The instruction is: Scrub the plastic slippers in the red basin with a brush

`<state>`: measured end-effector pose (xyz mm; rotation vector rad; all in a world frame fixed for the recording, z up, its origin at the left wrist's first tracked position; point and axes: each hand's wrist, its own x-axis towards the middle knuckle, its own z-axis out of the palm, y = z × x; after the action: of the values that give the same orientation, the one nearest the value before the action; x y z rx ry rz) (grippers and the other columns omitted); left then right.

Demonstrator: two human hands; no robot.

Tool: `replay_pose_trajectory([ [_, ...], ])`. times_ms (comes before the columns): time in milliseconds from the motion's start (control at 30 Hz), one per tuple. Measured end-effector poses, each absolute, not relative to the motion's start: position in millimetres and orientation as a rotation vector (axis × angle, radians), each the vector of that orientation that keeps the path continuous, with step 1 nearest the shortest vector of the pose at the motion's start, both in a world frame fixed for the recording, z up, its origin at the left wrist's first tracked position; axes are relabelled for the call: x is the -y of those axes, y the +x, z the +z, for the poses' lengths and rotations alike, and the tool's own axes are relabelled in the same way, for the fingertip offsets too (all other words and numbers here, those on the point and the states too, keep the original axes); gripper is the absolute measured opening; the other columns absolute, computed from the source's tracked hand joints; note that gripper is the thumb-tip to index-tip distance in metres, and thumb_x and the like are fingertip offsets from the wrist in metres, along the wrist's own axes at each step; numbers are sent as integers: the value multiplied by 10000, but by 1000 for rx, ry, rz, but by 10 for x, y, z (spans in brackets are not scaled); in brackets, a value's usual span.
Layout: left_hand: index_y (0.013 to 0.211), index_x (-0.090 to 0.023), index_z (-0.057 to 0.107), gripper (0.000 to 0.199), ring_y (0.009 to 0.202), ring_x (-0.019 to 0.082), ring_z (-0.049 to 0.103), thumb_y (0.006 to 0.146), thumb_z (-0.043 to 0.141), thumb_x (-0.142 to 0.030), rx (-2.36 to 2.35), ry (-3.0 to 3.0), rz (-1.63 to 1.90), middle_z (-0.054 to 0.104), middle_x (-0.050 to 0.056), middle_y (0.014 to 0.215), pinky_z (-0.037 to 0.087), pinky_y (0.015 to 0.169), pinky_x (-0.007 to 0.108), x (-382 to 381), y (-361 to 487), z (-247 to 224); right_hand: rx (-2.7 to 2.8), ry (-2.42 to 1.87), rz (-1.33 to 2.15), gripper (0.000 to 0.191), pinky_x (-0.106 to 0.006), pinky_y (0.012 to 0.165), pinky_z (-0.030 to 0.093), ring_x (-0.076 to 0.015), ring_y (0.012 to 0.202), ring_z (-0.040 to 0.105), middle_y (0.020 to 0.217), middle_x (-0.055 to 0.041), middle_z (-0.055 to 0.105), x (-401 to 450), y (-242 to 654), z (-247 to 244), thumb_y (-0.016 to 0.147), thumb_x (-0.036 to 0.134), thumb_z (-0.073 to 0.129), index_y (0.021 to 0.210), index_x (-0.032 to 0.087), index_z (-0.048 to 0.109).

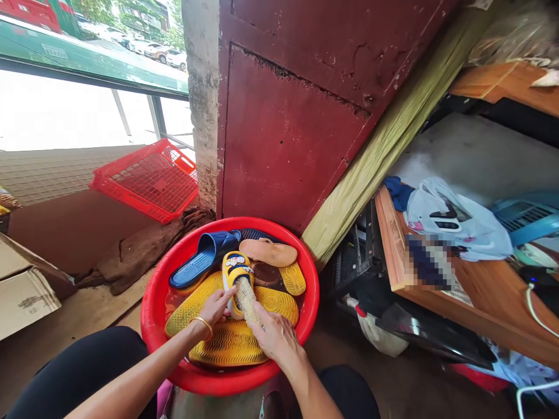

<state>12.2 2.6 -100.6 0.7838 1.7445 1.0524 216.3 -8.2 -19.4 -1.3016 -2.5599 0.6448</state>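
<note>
A small yellow and blue sandal [238, 263] with a cartoon figure on its strap is gripped along its left side by my left hand [217, 307]. In my right hand [277, 334] is a scrubbing brush [248, 301], its pale bristles against the sandal's heel end. Both hands are over a red basin [151, 317] of slippers. Around the sandal lie a blue slide [203, 259], a tan flip-flop [268, 252] and several yellow-soled slippers, one sole [229, 343] facing up nearest me. My palms hide part of the brush and sandal.
Behind the basin stands a dark red metal door [288, 134]. At left are a red plastic crate [148, 180], a brown cloth [135, 256] and a cardboard box [26, 291]. To the right, a wooden shelf [489, 291] holds a white plastic bag [454, 218].
</note>
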Motion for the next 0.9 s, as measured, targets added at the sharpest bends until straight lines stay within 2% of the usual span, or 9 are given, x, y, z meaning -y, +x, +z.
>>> replay_pose_trajectory([
  [100, 721, -237, 497, 626, 519, 178, 549, 612, 556, -850, -1792, 850, 1058, 509, -37, 562, 412, 479, 290, 8, 126, -955, 2541, -1390, 591, 448, -412, 821, 565, -297, 911, 747, 984, -70, 787, 110, 2359, -142, 944, 370, 553, 1384, 328, 632],
  [300, 767, -226, 561, 530, 753, 265, 656, 686, 581, -749, -1877, 1041, 1086, 662, 45, 723, 482, 673, 356, -19, 61, -948, 2499, -1495, 699, 390, -401, 784, 568, -311, 941, 750, 1015, -71, 792, 85, 2874, -87, 906, 402, 599, 1276, 353, 710],
  [367, 882, -215, 591, 497, 803, 281, 684, 714, 600, -682, -1896, 1152, 1031, 713, 67, 814, 501, 722, 372, -17, 50, -957, 2390, -1477, 720, 415, -359, 811, 561, -284, 1011, 738, 1112, -74, 777, -22, 2932, -117, 913, 391, 581, 1309, 324, 684],
  [467, 1022, -193, 589, 449, 831, 302, 708, 765, 588, -561, -1967, 1361, 903, 738, 106, 909, 521, 739, 391, 23, 70, -923, 2160, -1575, 581, 603, -352, 874, 551, -268, 1096, 712, 1244, -116, 726, -260, 2903, -209, 899, 358, 576, 1484, 229, 508],
  [533, 1083, -187, 584, 410, 896, 315, 707, 813, 542, -492, -2019, 1446, 884, 733, 128, 968, 521, 799, 409, 54, 74, -849, 2037, -1711, 431, 641, -377, 852, 560, -278, 1036, 731, 1194, -141, 739, -447, 2850, -287, 875, 317, 567, 1495, 180, 478],
  [667, 1151, -223, 586, 338, 1066, 310, 661, 883, 459, -385, -2083, 1765, 1009, 721, 129, 1124, 471, 973, 429, 35, -78, -607, 1956, -1845, 311, 485, -390, 760, 568, -287, 879, 753, 998, -150, 769, -838, 2781, -416, 849, 270, 530, 1310, 175, 649],
  [800, 1145, -204, 610, 334, 1066, 316, 655, 876, 436, -300, -2157, 1949, 1113, 735, 135, 1117, 443, 1011, 457, -109, -465, -404, 1943, -1821, 294, 520, -425, 800, 560, -317, 944, 739, 1019, -162, 753, -1171, 2770, -464, 818, 260, 550, 1310, 128, 651],
  [900, 1213, -181, 602, 420, 1064, 330, 659, 886, 431, -382, -2300, 1689, 1082, 730, 143, 1132, 478, 975, 460, -223, -777, -391, 2002, -1754, 307, 539, -414, 811, 553, -310, 976, 728, 1053, -151, 752, -1314, 2725, -490, 830, 243, 546, 1359, 181, 632],
])
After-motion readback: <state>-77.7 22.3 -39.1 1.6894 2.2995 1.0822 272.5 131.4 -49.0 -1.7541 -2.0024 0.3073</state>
